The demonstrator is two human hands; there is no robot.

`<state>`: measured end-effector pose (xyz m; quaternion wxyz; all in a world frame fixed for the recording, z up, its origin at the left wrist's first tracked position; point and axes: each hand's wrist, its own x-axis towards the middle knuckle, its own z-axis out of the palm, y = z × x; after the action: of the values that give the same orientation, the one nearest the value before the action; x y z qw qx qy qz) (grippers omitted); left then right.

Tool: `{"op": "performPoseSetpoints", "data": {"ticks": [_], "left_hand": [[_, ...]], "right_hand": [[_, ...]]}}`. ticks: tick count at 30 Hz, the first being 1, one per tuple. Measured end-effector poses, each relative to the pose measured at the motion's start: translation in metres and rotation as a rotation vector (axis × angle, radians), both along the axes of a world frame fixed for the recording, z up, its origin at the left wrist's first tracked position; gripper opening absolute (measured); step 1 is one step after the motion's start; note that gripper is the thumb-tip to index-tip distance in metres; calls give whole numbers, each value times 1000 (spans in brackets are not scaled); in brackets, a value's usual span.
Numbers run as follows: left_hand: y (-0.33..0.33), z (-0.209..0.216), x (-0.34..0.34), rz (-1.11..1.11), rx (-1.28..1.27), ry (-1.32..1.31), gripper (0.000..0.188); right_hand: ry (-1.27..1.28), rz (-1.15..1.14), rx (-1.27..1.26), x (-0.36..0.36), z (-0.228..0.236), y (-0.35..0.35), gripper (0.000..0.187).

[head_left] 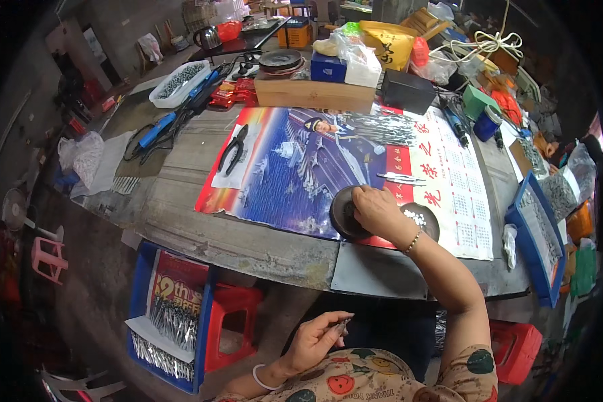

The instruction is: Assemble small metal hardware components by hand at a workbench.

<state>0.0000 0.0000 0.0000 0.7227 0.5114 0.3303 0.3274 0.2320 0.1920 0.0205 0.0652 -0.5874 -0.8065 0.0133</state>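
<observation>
The work looks partway through. The left hand [317,337], in front of the person's body, pinches a small metallic piece [343,327] between thumb and fingers. The right hand [380,211] reaches into a dark dish [348,234] on the poster [268,177] that covers part of the desk [261,249]; its fingers are bunched, and whether they grip anything cannot be told. A second dish [433,231], just beside that hand, has white pieces [417,218] in it, so some stock seems left to use. A few slim metal strips [400,179] lie beyond the dishes, with a wider spread farther back. Many metal parts [171,321] fill the blue tray [143,271] at lower left; which batch is finished and which is waiting does not show
</observation>
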Motion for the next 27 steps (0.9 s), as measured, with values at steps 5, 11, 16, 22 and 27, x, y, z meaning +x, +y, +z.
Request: {"op": "performPoseSetpoints", "data": {"ticks": [5, 11, 16, 22, 27], "left_hand": [[6, 1, -4, -21, -2, 17, 31], [7, -2, 5, -32, 28, -7, 30], [6, 4, 8, -34, 18, 15, 30], [2, -9, 8, -33, -6, 7, 30], [3, -7, 12, -66, -32, 7, 30]], "right_hand": [[13, 71, -2, 2, -9, 11, 12], [13, 157, -76, 4, 0, 15, 10], [146, 106, -130, 12, 15, 13, 12], [500, -3, -132, 30, 23, 3, 16], [588, -50, -133, 38, 17, -2, 15]]}}
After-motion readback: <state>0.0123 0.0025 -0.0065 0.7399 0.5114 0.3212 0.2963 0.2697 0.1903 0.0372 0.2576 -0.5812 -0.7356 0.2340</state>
